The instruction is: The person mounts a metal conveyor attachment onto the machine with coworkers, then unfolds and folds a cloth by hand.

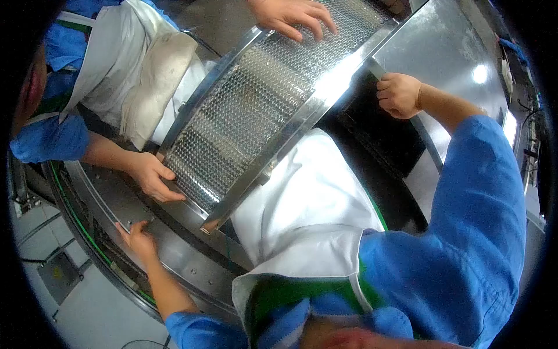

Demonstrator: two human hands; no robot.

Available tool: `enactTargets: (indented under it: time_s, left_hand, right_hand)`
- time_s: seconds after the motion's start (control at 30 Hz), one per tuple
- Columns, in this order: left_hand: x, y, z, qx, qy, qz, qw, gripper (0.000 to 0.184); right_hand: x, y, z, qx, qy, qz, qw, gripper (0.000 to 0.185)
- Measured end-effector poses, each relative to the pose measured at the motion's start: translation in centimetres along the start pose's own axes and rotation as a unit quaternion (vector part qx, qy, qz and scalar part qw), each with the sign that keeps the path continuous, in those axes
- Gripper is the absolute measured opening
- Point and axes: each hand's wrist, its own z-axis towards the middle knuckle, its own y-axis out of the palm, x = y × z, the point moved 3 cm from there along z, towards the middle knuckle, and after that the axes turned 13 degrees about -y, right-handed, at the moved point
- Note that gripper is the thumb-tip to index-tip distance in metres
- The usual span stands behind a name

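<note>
My right hand (400, 96) is closed in a fist around the edge of a grey metal panel (433, 49), just right of a dark opening. My left hand (139, 239) has its fingers apart; the fingertips lie at the curved metal rim of a machine (96, 200). Between my arms, a metal mesh panel with side rails (250, 110) slants across the view, its lower end above my apron. A co-worker's hand (154, 177) holds the lower corner of the mesh panel, and another hand (296, 18) rests on its upper part.
A co-worker in a blue shirt and white apron (110, 58) leans in from the left. The dark opening (383, 128) lies beside the mesh panel's right rail. A grey floor box (60, 273) and cables are at lower left. My white apron (314, 192) is close below the panel.
</note>
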Motion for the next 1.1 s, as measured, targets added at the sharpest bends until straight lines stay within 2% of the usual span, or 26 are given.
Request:
enactTargets:
  time_s: [0.07,0.1,0.17,0.2,0.3,0.4,0.47,0.5,0.57,0.7,0.83,0.9,0.97,1.1]
  left_hand:
    - [1.2,-1.9,-0.7,0.074,0.049,0.009,0.996,0.031]
    - [2.8,-1.1,-1.1,0.079,0.047,-0.009,0.996,0.031]
    - [2.8,-3.5,-0.7,0.039,0.055,0.042,0.997,0.033]
    - [2.2,-2.2,-1.1,0.013,0.063,0.044,0.997,0.033]
    - [0.6,-1.5,-1.3,0.03,0.096,0.07,0.993,0.031]
    - [0.3,-1.1,-0.8,0.073,0.105,-0.025,0.991,0.023]
    - [-2.3,1.2,0.3,0.028,0.029,-0.146,0.988,0.022]
    - [-1.9,1.2,0.1,0.022,0.029,-0.151,0.988,0.022]
    - [-0.3,-0.8,-1.1,0.106,0.088,-0.035,0.99,0.022]
    - [1.4,-1.6,-0.8,0.066,0.049,0.001,0.997,0.022]
    - [1.9,-1.6,-1.3,0.06,0.073,0.013,0.995,0.024]
    - [1.7,-1.9,-1.0,0.077,0.081,-0.028,0.993,0.028]
    - [2.2,-1.8,-1.7,0.07,0.065,-0.015,0.995,0.029]
    - [0.4,-0.6,-0.3,0.041,0.061,0.006,0.997,0.033]
  right_hand:
    - [-0.5,0.3,0.1,0.027,-0.013,-0.014,0.999,0.011]
    - [0.4,-0.4,-0.8,0.016,-0.008,-0.028,0.999,0.011]
    - [0.9,-0.1,0.1,0.04,0.008,-0.002,0.999,0.011]
    - [-0.1,0.0,-0.5,0.027,0.01,0.022,0.999,0.011]
    - [-0.8,0.0,-0.6,0.034,-0.008,0.017,0.999,0.01]
    - [-0.3,-0.2,-0.5,0.058,0.003,-0.002,0.998,0.009]
    - [-0.5,0.1,-1.0,0.059,-0.02,-0.003,0.998,0.01]
    - [-1.4,-0.6,-0.6,0.056,-0.01,0.017,0.998,0.01]
    - [-1.1,-0.1,-0.7,0.046,-0.012,0.024,0.999,0.01]
    - [0.2,0.1,-0.1,0.043,-0.023,-0.008,0.999,0.01]
    - [0.0,0.0,-0.5,0.026,-0.009,0.009,1.0,0.009]
    - [0.1,0.0,-0.5,0.03,-0.01,0.021,0.999,0.009]
    - [-0.5,-0.5,-0.4,0.03,-0.013,0.016,0.999,0.009]
    - [-0.2,-0.3,-0.3,0.066,-0.004,0.008,0.998,0.01]
